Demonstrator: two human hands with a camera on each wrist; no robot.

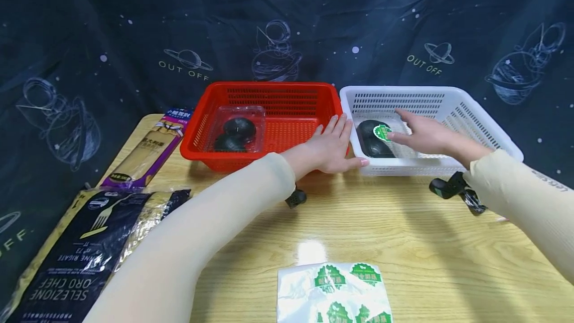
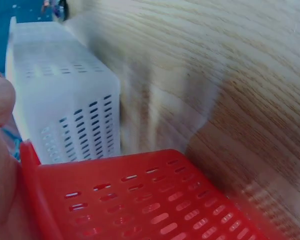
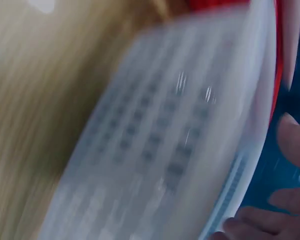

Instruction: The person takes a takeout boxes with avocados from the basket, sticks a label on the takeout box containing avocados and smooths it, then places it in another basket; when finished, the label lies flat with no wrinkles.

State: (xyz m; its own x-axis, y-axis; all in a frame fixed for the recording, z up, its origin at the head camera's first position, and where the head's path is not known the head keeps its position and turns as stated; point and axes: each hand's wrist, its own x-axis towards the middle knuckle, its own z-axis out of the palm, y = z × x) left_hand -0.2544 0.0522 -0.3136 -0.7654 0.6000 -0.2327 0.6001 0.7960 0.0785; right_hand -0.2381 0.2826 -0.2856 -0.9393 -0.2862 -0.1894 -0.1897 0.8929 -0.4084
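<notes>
My left hand (image 1: 333,147), its fingers straight, rests on the right rim of the red basket (image 1: 264,155), with the thumb at the white basket's corner. Over the white basket (image 1: 403,162) my right hand (image 1: 428,132) reaches in with thumb and fingers apart, gripping nothing. Beside its thumb lies a clear plastic box (image 1: 405,151) of dark, rounded items (image 1: 368,136), probably avocados, bearing a round green-and-white sticker (image 1: 382,132). A similar clear box (image 1: 260,116) with dark rounded items (image 1: 239,127) sits at the left inside the red basket.
A sheet of green stickers (image 1: 334,290) lies at the table's (image 1: 251,263) front. On the left are a large dark pasta bag (image 1: 80,253) and a purple pasta pack (image 1: 150,151). A dark printed cloth (image 1: 314,24) hangs behind the baskets, which stand side by side.
</notes>
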